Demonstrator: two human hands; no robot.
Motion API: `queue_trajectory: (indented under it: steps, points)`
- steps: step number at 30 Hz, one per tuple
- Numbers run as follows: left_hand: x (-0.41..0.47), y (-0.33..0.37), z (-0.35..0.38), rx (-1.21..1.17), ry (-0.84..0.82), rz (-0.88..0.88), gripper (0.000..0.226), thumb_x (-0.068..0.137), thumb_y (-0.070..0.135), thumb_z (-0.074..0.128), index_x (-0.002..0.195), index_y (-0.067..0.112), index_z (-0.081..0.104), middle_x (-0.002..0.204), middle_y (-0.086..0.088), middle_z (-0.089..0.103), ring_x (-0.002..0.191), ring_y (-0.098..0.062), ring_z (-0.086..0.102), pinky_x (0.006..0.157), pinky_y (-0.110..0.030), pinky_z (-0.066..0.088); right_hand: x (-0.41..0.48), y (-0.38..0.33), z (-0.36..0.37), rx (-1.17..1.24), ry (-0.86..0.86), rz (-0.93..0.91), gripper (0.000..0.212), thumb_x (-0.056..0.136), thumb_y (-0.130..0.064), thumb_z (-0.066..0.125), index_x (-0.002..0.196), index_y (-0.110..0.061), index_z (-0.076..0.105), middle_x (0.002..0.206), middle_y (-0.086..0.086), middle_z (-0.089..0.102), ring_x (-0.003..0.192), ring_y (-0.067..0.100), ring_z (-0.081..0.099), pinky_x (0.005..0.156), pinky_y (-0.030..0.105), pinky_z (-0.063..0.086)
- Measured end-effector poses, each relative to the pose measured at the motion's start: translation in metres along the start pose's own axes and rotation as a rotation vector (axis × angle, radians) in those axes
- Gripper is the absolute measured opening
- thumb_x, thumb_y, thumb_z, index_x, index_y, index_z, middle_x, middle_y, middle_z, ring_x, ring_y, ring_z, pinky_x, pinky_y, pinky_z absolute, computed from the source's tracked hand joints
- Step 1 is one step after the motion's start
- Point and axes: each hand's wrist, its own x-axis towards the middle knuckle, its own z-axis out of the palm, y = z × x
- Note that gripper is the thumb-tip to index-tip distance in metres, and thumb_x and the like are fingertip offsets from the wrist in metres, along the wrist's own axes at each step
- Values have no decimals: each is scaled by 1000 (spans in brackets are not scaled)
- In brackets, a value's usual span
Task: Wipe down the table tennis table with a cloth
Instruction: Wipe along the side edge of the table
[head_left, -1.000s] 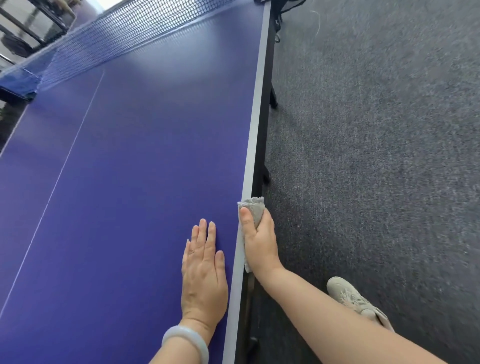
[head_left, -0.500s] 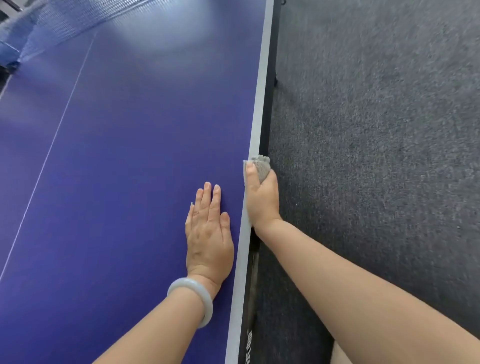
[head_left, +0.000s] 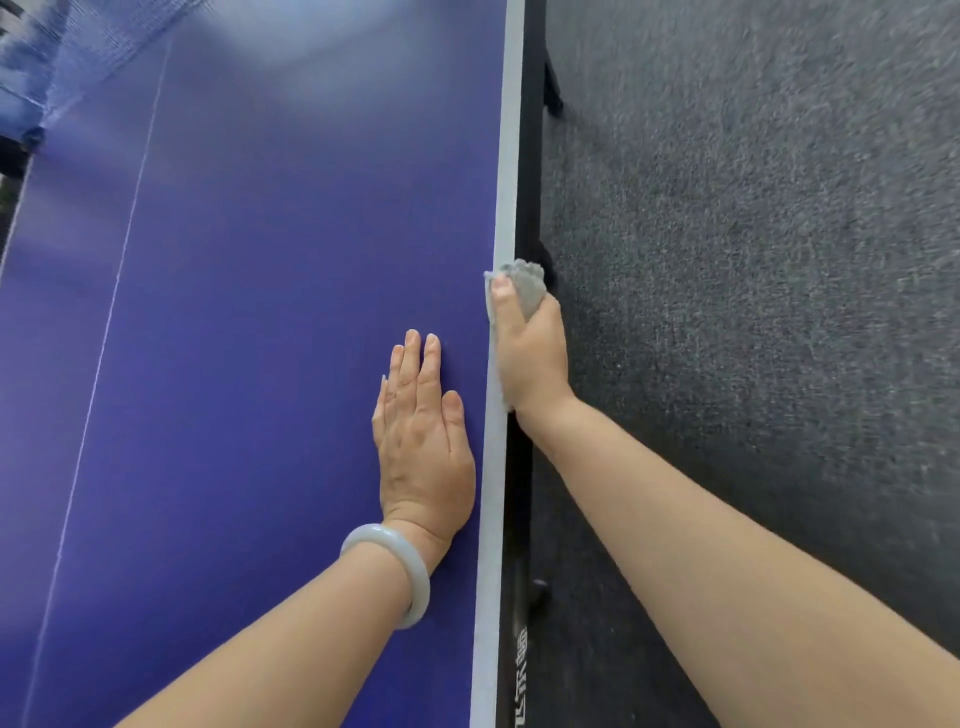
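Head | right hand grips cloth on table edge | left hand flat beside

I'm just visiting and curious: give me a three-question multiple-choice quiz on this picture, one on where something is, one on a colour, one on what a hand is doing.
1. Where on the table is the cloth?
A. by the net
B. at its right edge, gripped by the right hand
C. in the middle

2. What colour is the table's top?
A. green
B. blue-purple
C. red

3. How does the left hand lie?
A. flat on the table, fingers straight
B. in a fist
C. holding the cloth

Answers:
1 B, the cloth is bunched at the table's edge under the right thumb.
2 B, the whole playing surface shows blue-purple.
3 A, its palm is down on the table with nothing in it.
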Motion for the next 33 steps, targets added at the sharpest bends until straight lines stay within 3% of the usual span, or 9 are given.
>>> queue_trajectory:
  steps: [3, 9, 14, 16, 18, 24, 26, 29, 33]
  points:
    - [0, 0, 0, 10, 5, 9, 57, 100, 29, 22, 156, 22, 19, 163, 9, 11, 150, -6, 3, 124, -37, 7, 5, 3, 3, -49, 25, -32, 61, 95, -56, 51, 137, -12, 47, 131, 7, 56, 120, 21, 54, 105, 43, 43]
    - [2, 0, 1, 13, 27, 23, 57, 99, 27, 23, 155, 18, 23, 163, 5, 14, 151, -10, 7, 123, -38, 8, -153, 75, -22, -8, -64, 8, 84, 80, -77, 40, 147, -28, 35, 137, -14, 46, 129, -3, 42, 113, 32, 36]
    - [0, 0, 1, -1, 24, 21, 57, 99, 27, 22, 155, 16, 24, 163, 3, 15, 151, -12, 8, 123, -38, 8, -90, 44, -11, -48, 18, 0, 76, 88, -69, 52, 136, -11, 46, 132, 6, 57, 124, 19, 53, 108, 38, 39]
    - [0, 0, 0, -3, 25, 20, 57, 99, 27, 22, 155, 16, 24, 163, 2, 15, 151, -13, 8, 123, -37, 8, -48, 25, -7, -22, 24, 37, 63, 93, -55, 55, 133, -8, 49, 130, 7, 59, 122, 21, 56, 105, 36, 42]
    - [-1, 1, 1, -2, 27, 21, 57, 99, 27, 22, 155, 17, 24, 163, 2, 15, 151, -12, 8, 123, -38, 8, -34, 20, -5, -3, 21, 26, 62, 94, -55, 54, 133, -7, 49, 129, 6, 59, 120, 20, 57, 103, 34, 44]
    - [-1, 0, 1, -13, 42, 26, 57, 99, 27, 23, 154, 15, 27, 163, 1, 18, 151, -15, 11, 122, -39, 10, -168, 78, -22, -22, -29, 72, 92, 77, -82, 41, 147, -23, 37, 145, -7, 46, 136, 4, 41, 116, 31, 31]
    - [-1, -1, 2, -11, 44, 28, 55, 100, 26, 24, 154, 15, 26, 163, 1, 18, 151, -14, 11, 122, -38, 10, -193, 89, -25, -60, -54, 116, 89, 74, -82, 39, 144, -28, 36, 143, -9, 46, 135, 5, 41, 115, 31, 32]
    - [1, -3, 2, -18, 43, 33, 50, 105, 19, 30, 155, 16, 26, 163, 1, 17, 151, -15, 10, 123, -38, 8, -169, 79, -21, -95, -36, 104, 86, 81, -80, 43, 141, -18, 40, 136, -1, 51, 129, 14, 47, 110, 39, 37]
    - [1, -4, 3, -24, 52, 30, 50, 105, 17, 31, 154, 15, 26, 163, -1, 17, 151, -16, 11, 123, -35, 6, -130, 62, -15, -133, 14, 32, 62, 92, -55, 53, 133, -9, 46, 130, 8, 53, 125, 22, 49, 108, 40, 38]
